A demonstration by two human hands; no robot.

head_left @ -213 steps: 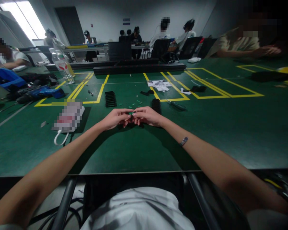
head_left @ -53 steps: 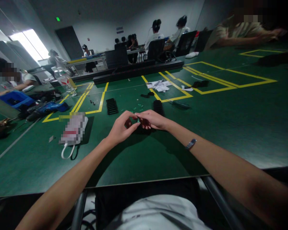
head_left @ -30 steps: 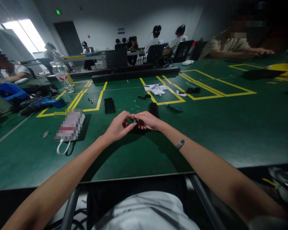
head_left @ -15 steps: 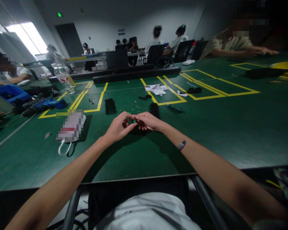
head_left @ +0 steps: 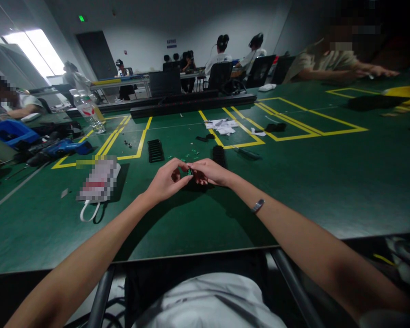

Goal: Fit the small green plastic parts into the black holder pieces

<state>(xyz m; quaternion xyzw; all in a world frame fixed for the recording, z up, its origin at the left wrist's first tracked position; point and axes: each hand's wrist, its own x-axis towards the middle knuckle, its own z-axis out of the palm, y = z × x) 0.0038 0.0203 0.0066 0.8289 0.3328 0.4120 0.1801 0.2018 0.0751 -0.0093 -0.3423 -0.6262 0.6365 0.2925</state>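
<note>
Over the green table (head_left: 198, 228), my left hand (head_left: 169, 180) and my right hand (head_left: 210, 173) meet at the fingertips. Between them they pinch a small green piece (head_left: 190, 172) with a dark part beside it; its shape is too small to make out. Small green bits (head_left: 194, 152) lie just beyond my fingers. A black slotted rack (head_left: 156, 151) lies beyond my left hand, and a second black piece (head_left: 219, 156) lies close behind my right hand.
A pale device (head_left: 100, 180) with a white strap is at the left. Farther left are a blue power drill (head_left: 64, 148), a blue bin (head_left: 12, 132) and a bottle (head_left: 90, 113). White papers (head_left: 222, 126) and black bars (head_left: 191, 104) lie farther back. People sit around.
The view has shifted slightly. My fingers still meet, and a dark part now shows beside the green piece between them.
</note>
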